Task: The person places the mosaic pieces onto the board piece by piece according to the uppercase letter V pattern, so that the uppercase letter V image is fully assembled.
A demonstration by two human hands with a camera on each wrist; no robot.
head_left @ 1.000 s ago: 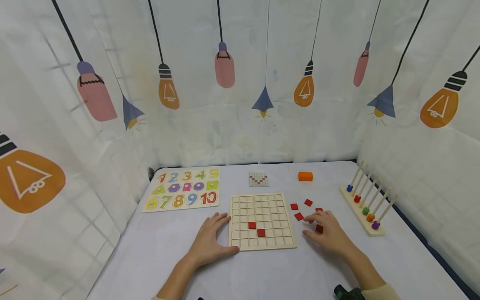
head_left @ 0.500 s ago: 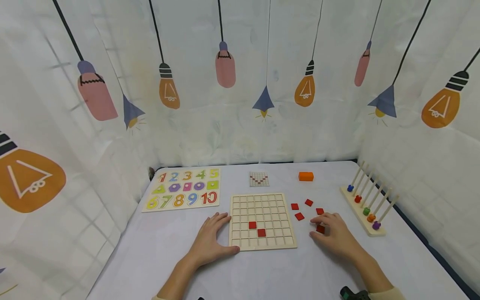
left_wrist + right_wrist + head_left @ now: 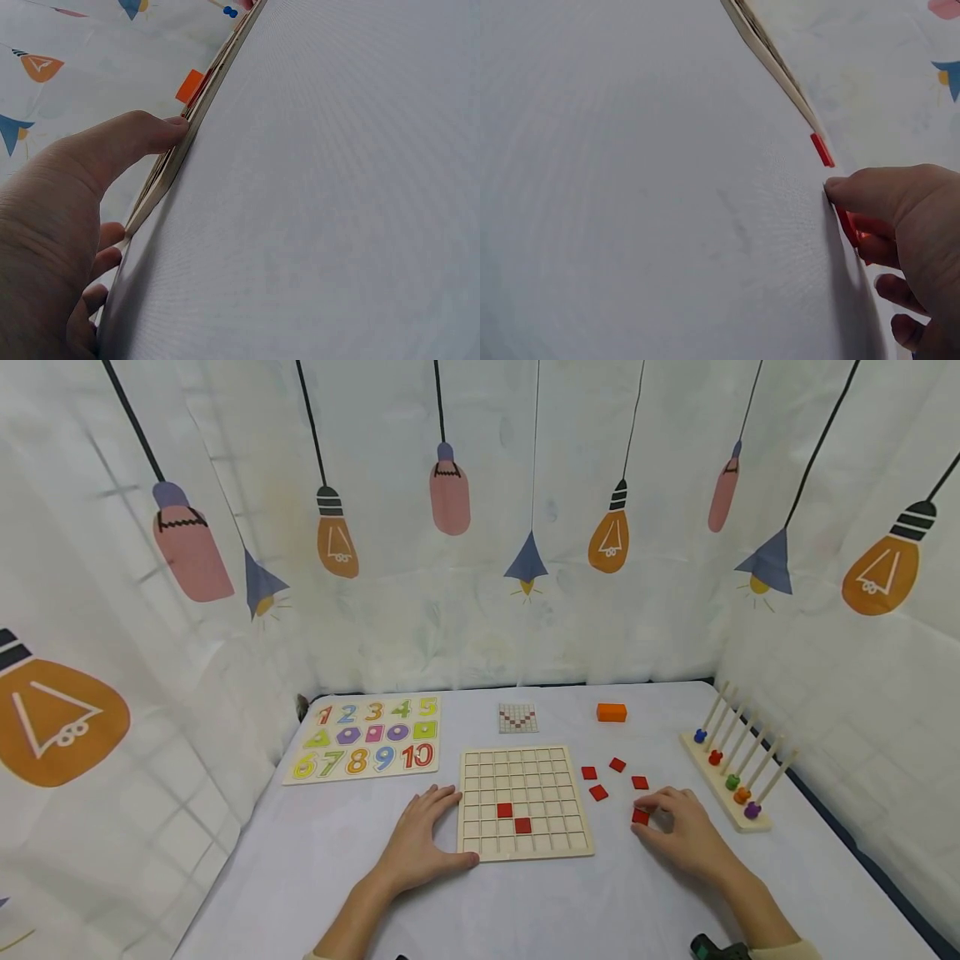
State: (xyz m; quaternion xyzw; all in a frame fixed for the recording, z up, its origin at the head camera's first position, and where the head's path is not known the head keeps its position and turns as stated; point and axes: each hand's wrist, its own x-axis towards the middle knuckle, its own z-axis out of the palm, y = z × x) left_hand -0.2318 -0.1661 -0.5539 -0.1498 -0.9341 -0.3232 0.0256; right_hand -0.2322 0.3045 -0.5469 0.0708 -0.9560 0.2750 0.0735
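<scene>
A wooden grid board [image 3: 480, 777] lies flat on the table, with a red square tile [image 3: 505, 810] and a second red tile [image 3: 522, 825] in its cells. My left hand [image 3: 423, 837] rests against the board's left side, thumb near the front corner and fingers spread, fairly straight. In the left wrist view, the thumb of that left hand [image 3: 60, 187] touches the board's edge [image 3: 180, 154]. To the right of the board, my right hand [image 3: 686, 833] has thumb and index finger at opposite sides of a loose red tile [image 3: 640, 817], pinching it at table level.
Several other red tiles [image 3: 598, 792] lie right of the board. Behind it are a small pattern card [image 3: 517, 718] and an orange block [image 3: 611, 713]. A number puzzle board [image 3: 300, 760] is at the left, a peg stand [image 3: 705, 768] with colored beads at the right.
My right hand has shifted right, away from the board, and its thumb and finger have come to the sides of the nearest loose tile. The left hand has stayed in place.
</scene>
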